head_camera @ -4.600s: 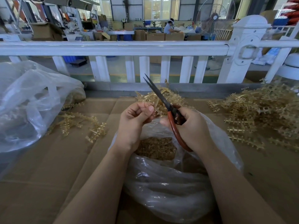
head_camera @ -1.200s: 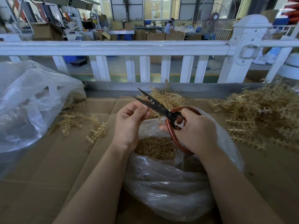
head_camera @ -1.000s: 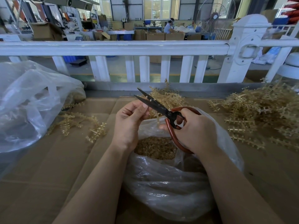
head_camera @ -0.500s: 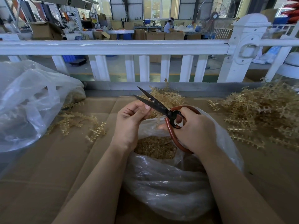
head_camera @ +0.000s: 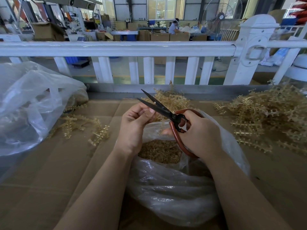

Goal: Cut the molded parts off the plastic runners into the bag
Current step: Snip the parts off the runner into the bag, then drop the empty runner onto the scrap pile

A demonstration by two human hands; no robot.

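Over the mouth of a clear plastic bag (head_camera: 174,193) holding a heap of small tan cut parts (head_camera: 159,152), my right hand (head_camera: 197,131) grips black-bladed scissors with red-brown handles (head_camera: 166,112). The blades are slightly apart and point up to the left. My left hand (head_camera: 134,125) pinches a thin tan plastic runner (head_camera: 162,125) right at the blades; most of it is hidden by the fingers, and a short piece hangs below the scissors above the bag.
A big pile of tan runners (head_camera: 272,117) lies at the right, a smaller clump (head_camera: 169,100) behind the hands, and several loose runners (head_camera: 83,127) at the left beside a large clear bag (head_camera: 29,103). A white railing (head_camera: 116,48) borders the cardboard-covered table (head_camera: 58,171).
Since 4.6 s ago the scissors swung from pointing up, blades together, to tilted left with blades apart. Over the last second both hands have barely moved.
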